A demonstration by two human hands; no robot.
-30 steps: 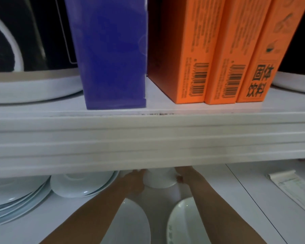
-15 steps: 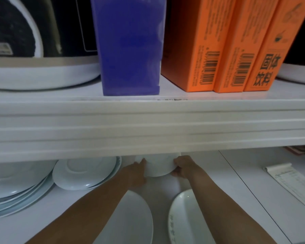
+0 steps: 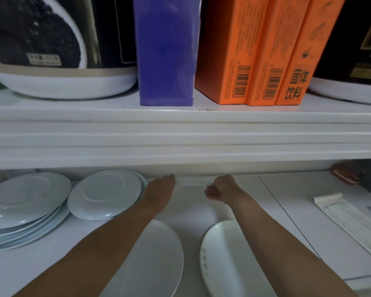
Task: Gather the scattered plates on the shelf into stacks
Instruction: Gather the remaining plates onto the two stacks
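Observation:
Both my hands reach deep into the lower shelf and grip a white plate by its two sides; most of it is hidden under the shelf board. My left hand holds its left edge, my right hand its right edge. Two white plates lie near the front, one under my left forearm and one with printed characters under my right forearm. To the left, a stack of upturned plates leans on a larger stack.
The thick white shelf board blocks the view above the hands. On it stand a purple box, three orange boxes and two round cookers. A paper pad lies on the lower shelf at right.
The view has tilted and the held plate now sits farther back, mostly hidden under the shelf board. Both hands stay on its edges.

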